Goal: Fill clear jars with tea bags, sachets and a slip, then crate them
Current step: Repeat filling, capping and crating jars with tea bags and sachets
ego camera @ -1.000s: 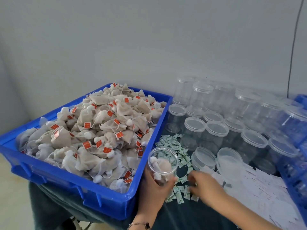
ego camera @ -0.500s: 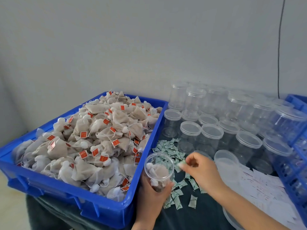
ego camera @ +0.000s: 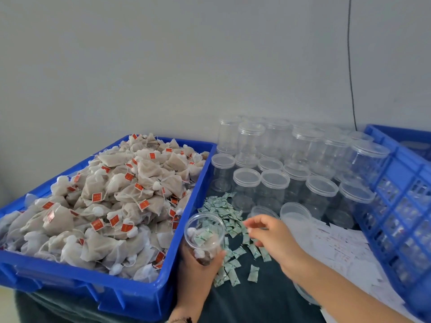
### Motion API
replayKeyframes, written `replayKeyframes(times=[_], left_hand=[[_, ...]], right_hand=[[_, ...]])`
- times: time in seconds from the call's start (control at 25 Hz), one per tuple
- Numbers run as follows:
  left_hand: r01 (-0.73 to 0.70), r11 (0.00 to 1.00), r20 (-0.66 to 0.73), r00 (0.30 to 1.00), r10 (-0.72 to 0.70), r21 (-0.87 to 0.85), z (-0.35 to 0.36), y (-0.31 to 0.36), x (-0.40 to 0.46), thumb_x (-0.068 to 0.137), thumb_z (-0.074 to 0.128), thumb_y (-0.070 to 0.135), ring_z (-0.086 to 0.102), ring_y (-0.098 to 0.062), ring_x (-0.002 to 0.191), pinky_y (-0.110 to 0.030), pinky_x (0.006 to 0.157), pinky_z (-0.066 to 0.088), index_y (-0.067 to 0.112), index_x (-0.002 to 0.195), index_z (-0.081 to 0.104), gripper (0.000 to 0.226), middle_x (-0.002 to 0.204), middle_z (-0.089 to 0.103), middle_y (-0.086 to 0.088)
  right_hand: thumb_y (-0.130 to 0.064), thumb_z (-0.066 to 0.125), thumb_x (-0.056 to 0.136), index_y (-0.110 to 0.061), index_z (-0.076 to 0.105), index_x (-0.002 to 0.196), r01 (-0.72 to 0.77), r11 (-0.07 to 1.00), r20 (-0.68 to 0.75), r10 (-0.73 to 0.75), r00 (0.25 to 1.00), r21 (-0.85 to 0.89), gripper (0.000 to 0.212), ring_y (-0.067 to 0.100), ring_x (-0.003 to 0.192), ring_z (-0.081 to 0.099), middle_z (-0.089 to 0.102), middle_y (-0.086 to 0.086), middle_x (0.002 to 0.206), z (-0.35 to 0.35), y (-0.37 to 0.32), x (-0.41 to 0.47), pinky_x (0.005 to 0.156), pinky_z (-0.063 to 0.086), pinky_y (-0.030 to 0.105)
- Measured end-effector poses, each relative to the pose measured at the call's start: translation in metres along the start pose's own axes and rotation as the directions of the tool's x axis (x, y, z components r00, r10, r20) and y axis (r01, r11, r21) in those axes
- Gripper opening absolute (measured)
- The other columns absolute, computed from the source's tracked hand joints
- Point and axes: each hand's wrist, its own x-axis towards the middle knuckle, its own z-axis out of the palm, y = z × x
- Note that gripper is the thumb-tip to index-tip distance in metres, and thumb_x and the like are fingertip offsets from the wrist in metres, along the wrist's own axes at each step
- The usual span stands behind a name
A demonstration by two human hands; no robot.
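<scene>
- The left hand [ego camera: 200,271] gripped an open clear jar [ego camera: 204,236] from below, fingers wrapped round its lower wall, just beside the near right corner of the blue tray [ego camera: 149,297].
- Inside the jar lay tea bags and 1 green-printed sachet [ego camera: 202,237].
- The right hand [ego camera: 271,238] hovered over the loose sachets [ego camera: 229,217] on the dark cloth [ego camera: 256,299], fingers loosely spread and holding nothing.
- The tray was heaped with tea bags [ego camera: 112,206] bearing red tags.
- Lidded empty jars [ego camera: 289,169] stood behind the sachets; loose lids [ego camera: 295,212] and paper slips [ego camera: 342,248] lay to the right, next to a blue crate [ego camera: 401,206].
</scene>
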Motion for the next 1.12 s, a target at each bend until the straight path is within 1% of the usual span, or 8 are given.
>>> replayKeyframes(times=[0.12,0.24,0.36,0.44,0.52,0.84,1.0,1.12], left_hand=[[0.021,1.000,-0.006,1.000,-0.021,0.007,0.000,0.012,0.002,0.053,0.085,0.050,0.055,-0.020,0.118,-0.039,0.101,0.046,0.019,0.139,0.039,0.102,0.129,0.057,0.002],[0.050,0.995,-0.049,0.997,-0.054,-0.084,0.012,0.033,-0.006,0.047,0.086,0.056,0.056,-0.012,0.109,-0.029,0.089,0.045,0.029,0.135,0.039,0.104,0.123,0.056,0.011],[0.031,0.987,0.052,0.998,-0.023,-0.155,0.039,0.049,-0.030,0.044,0.088,0.052,0.056,0.006,0.100,-0.011,0.080,0.043,0.036,0.128,0.041,0.098,0.113,0.057,0.022],[0.023,0.983,0.170,0.985,0.008,-0.181,0.058,0.054,-0.047,0.041,0.088,0.051,0.055,0.016,0.096,-0.004,0.073,0.044,0.040,0.124,0.041,0.096,0.108,0.057,0.027],[0.049,0.981,0.260,0.966,0.002,-0.190,0.075,0.054,-0.064,0.037,0.088,0.054,0.056,0.013,0.099,-0.013,0.080,0.047,0.037,0.127,0.042,0.102,0.112,0.058,0.024],[0.086,0.988,0.236,0.970,-0.054,-0.128,0.084,0.036,-0.084,0.040,0.082,0.064,0.058,0.002,0.107,-0.020,0.085,0.047,0.042,0.131,0.038,0.103,0.120,0.058,0.021],[0.069,0.993,0.236,0.971,-0.046,-0.091,0.083,0.036,-0.084,0.042,0.081,0.065,0.058,0.001,0.109,-0.028,0.091,0.051,0.043,0.131,0.036,0.102,0.121,0.057,0.022],[0.062,0.995,0.242,0.969,-0.042,-0.076,0.083,0.035,-0.084,0.043,0.080,0.066,0.057,-0.003,0.114,-0.034,0.097,0.050,0.038,0.134,0.036,0.105,0.125,0.056,0.017]], right_hand=[[0.005,0.054,0.086,-0.017,0.065,0.082,-0.148,0.988,-0.097,0.152,0.984,0.047,0.025,0.013,0.077,0.060,0.066,0.001,0.088,-0.053,0.036,-0.011,0.064,0.048,0.020],[0.008,0.048,0.086,-0.010,0.067,0.083,-0.252,0.940,-0.326,0.318,0.890,0.229,0.027,0.018,0.078,0.059,0.065,0.006,0.089,-0.107,0.081,-0.019,0.068,0.049,0.026],[0.003,0.046,0.089,-0.010,0.067,0.097,-0.329,0.944,-0.508,0.286,0.812,0.006,0.026,0.019,0.095,0.058,0.065,0.006,0.105,-0.146,0.129,-0.025,0.083,0.046,0.031],[0.000,0.044,0.091,-0.014,0.063,0.111,-0.354,0.892,-0.475,0.191,0.859,-0.282,0.030,0.019,0.111,0.053,0.059,0.005,0.124,-0.161,0.151,-0.028,0.089,0.041,0.029],[-0.006,0.043,0.095,-0.018,0.056,0.126,-0.338,0.806,-0.370,0.161,0.915,-0.485,0.036,0.020,0.125,0.047,0.050,0.003,0.137,-0.169,0.163,-0.028,0.097,0.038,0.029],[-0.043,0.038,0.099,-0.021,0.011,0.152,-0.193,0.580,-0.056,0.245,0.968,-0.791,0.064,0.015,0.146,0.007,0.005,0.000,0.160,-0.155,0.171,-0.034,0.117,0.017,0.035],[-0.030,0.032,0.103,-0.019,0.018,0.150,-0.142,0.500,-0.083,0.137,0.987,-0.854,0.051,0.018,0.137,0.033,0.029,0.005,0.154,-0.150,0.166,-0.043,0.107,0.034,0.032],[-0.029,0.040,0.100,-0.023,0.041,0.126,-0.189,0.572,-0.148,0.118,0.982,-0.798,0.027,0.016,0.095,0.058,0.061,0.002,0.110,-0.151,0.158,-0.047,0.073,0.048,0.030]])
